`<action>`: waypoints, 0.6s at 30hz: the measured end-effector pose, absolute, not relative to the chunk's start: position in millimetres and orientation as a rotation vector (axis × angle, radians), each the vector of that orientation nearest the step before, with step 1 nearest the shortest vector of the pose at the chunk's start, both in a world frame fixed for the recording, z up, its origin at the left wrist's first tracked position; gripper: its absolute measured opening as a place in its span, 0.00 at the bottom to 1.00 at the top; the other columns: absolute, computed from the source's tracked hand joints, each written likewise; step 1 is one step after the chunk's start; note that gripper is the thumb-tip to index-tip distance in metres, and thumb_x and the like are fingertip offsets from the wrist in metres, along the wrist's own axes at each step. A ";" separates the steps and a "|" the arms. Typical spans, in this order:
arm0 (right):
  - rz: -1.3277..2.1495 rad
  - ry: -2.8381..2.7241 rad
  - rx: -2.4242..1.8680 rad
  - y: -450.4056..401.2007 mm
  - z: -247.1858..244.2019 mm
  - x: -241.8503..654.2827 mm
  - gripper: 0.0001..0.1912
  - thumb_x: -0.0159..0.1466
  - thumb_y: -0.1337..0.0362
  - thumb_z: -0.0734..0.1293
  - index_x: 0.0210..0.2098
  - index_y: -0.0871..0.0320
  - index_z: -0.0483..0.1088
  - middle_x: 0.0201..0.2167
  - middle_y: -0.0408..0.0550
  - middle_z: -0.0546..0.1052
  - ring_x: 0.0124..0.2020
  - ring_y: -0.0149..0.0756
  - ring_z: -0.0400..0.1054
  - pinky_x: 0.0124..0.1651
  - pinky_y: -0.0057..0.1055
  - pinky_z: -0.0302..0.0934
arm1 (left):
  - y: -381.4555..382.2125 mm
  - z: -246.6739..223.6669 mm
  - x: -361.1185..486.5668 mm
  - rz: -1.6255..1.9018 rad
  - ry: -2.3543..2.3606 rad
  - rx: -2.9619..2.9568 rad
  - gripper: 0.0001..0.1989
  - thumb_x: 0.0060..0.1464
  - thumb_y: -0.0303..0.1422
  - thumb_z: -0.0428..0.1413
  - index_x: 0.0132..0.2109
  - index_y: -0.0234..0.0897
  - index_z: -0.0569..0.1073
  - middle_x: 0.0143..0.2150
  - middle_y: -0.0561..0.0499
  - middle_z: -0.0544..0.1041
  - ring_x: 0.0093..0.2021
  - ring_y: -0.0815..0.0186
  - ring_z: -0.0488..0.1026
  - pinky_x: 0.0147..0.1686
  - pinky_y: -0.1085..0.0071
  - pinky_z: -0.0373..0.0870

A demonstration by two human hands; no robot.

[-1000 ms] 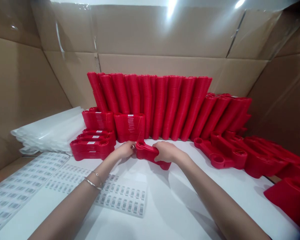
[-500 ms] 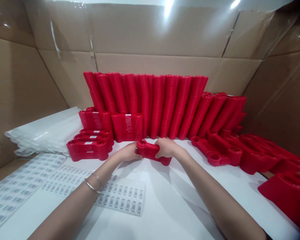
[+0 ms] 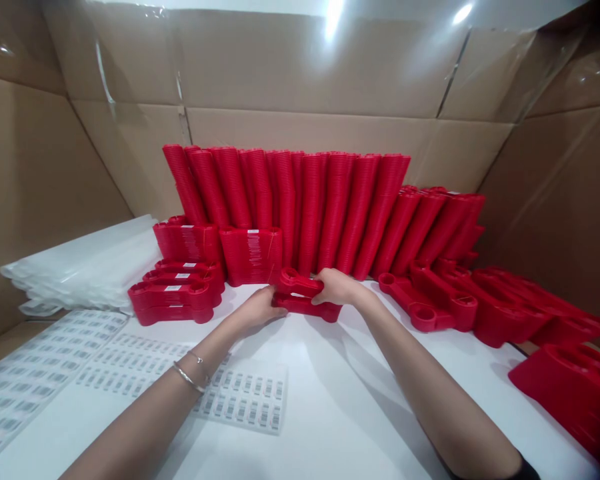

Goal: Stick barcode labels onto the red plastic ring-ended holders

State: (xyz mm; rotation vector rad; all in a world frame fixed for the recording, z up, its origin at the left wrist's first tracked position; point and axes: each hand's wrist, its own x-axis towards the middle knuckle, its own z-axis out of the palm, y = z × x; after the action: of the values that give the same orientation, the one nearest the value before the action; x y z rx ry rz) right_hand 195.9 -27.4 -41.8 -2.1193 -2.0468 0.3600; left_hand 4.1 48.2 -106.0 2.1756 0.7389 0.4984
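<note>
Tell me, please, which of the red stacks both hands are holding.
The split red stack at centre: it alone is between the left hand and right hand, with a gap showing between its upper and lower parts.

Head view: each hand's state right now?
Left hand: closed, holding the red pieces at their left end.
Right hand: closed, holding them toward the right end.

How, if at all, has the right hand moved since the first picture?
Yes: the right hand has shifted slightly right and up in the view, judged against the tall red stacks behind it.
</note>
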 end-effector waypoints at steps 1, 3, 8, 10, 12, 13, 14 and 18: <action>0.366 -2.032 -2.101 -29.0 -38.9 197.3 0.08 0.44 0.63 0.68 0.21 0.60 0.67 0.18 0.41 0.66 0.21 0.29 0.60 0.21 0.23 0.48 | 48.6 -102.0 3.0 0.489 0.736 2.183 0.21 0.40 0.31 0.58 0.45 0.32 0.68 0.37 0.46 0.74 0.36 0.59 0.72 0.37 0.65 0.68; 0.381 -1.994 -2.063 -34.6 -30.3 199.7 0.08 0.46 0.62 0.67 0.22 0.60 0.67 0.17 0.41 0.65 0.20 0.28 0.59 0.21 0.24 0.48 | 48.2 -88.8 0.5 0.497 0.736 2.195 0.31 0.37 0.33 0.61 0.51 0.33 0.64 0.45 0.42 0.71 0.43 0.55 0.70 0.42 0.63 0.67; 0.540 -1.971 -1.850 -56.2 -5.1 185.2 0.13 0.52 0.56 0.64 0.29 0.60 0.69 0.21 0.40 0.67 0.21 0.26 0.59 0.21 0.21 0.49 | 32.2 -38.0 -3.9 1.038 0.453 1.989 0.47 0.43 0.36 0.60 0.62 0.49 0.38 0.62 0.41 0.51 0.57 0.57 0.60 0.49 0.61 0.65; 0.851 -1.963 -1.647 -62.8 -1.6 169.7 0.15 0.50 0.55 0.67 0.29 0.61 0.69 0.22 0.41 0.68 0.21 0.26 0.60 0.20 0.21 0.50 | 21.2 -20.5 -6.5 1.228 0.321 1.935 0.44 0.45 0.35 0.60 0.61 0.50 0.42 0.60 0.44 0.56 0.55 0.59 0.63 0.49 0.61 0.65; 1.073 -1.900 -1.508 -66.2 -2.5 154.4 0.16 0.50 0.57 0.68 0.33 0.62 0.71 0.22 0.42 0.69 0.20 0.25 0.60 0.20 0.20 0.51 | 11.0 -8.2 -10.6 1.324 0.284 1.976 0.36 0.46 0.34 0.60 0.59 0.47 0.52 0.57 0.46 0.61 0.53 0.59 0.66 0.50 0.62 0.65; 1.143 -1.868 -1.436 -67.0 -3.8 148.3 0.16 0.51 0.58 0.68 0.34 0.63 0.71 0.23 0.42 0.70 0.21 0.25 0.61 0.21 0.20 0.52 | 6.9 -3.8 -12.9 1.356 0.277 2.027 0.31 0.46 0.34 0.60 0.56 0.45 0.58 0.56 0.47 0.64 0.52 0.59 0.66 0.50 0.62 0.65; 1.191 -1.831 -1.366 -67.3 -5.1 143.7 0.16 0.51 0.58 0.68 0.36 0.62 0.71 0.26 0.43 0.72 0.23 0.25 0.63 0.22 0.20 0.54 | 3.6 -0.4 -15.1 1.388 0.273 2.085 0.26 0.46 0.34 0.60 0.53 0.41 0.63 0.54 0.47 0.66 0.52 0.59 0.66 0.51 0.62 0.64; 1.204 -1.783 -1.286 -66.4 -6.9 142.7 0.17 0.51 0.59 0.68 0.38 0.61 0.70 0.33 0.46 0.74 0.28 0.27 0.67 0.27 0.21 0.58 | 0.3 2.5 -17.4 1.453 0.343 2.250 0.18 0.47 0.34 0.58 0.47 0.37 0.69 0.50 0.48 0.70 0.53 0.59 0.65 0.54 0.63 0.60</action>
State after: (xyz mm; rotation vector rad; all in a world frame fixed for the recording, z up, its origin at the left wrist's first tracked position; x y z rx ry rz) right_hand 142.7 -66.4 -6.9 -1.2860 -1.7833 1.2043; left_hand -17.4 0.3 2.5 2.2497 0.3427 1.4534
